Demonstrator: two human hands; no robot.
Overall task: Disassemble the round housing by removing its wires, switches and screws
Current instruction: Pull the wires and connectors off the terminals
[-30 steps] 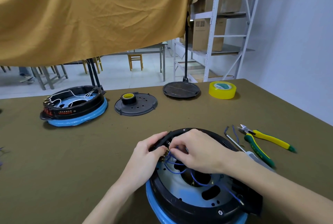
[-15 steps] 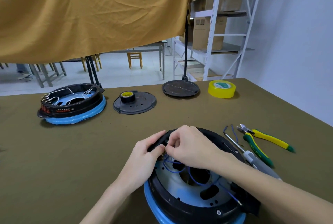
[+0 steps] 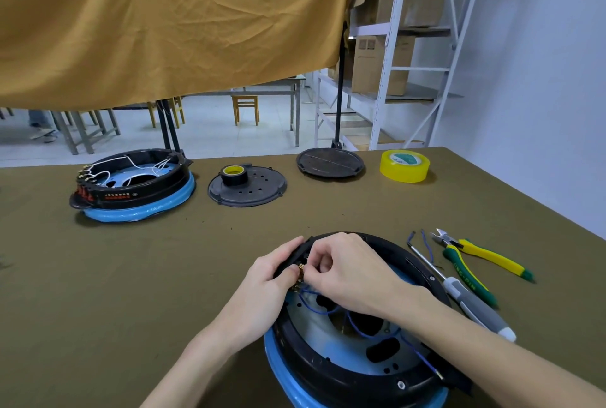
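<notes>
A round black housing (image 3: pixel 344 371) with a blue base ring lies on the table right in front of me. Blue wires (image 3: pixel 364 330) loop across its pale blue inner plate. My left hand (image 3: pixel 262 289) grips the housing's far-left rim, thumb on the inside beside a row of small brass terminals (image 3: pixel 299 271). My right hand (image 3: pixel 347 271) has its fingers curled and pinches at a brass terminal there. What lies under its fingers is hidden.
A second housing (image 3: pixel 134 183) with white wires sits far left. A grey cover plate (image 3: pixel 252 192) carries a black tape roll (image 3: pixel 233 174). A round black lid (image 3: pixel 330 163) and yellow tape (image 3: pixel 405 166) lie at the back. A screwdriver (image 3: pixel 465 301), cutters (image 3: pixel 475 256) and wire scraps (image 3: pixel 426 243) lie right.
Both hands stay at the far-left rim; my right hand's fingers have curled tighter onto the terminal. The camera has tilted slightly.
</notes>
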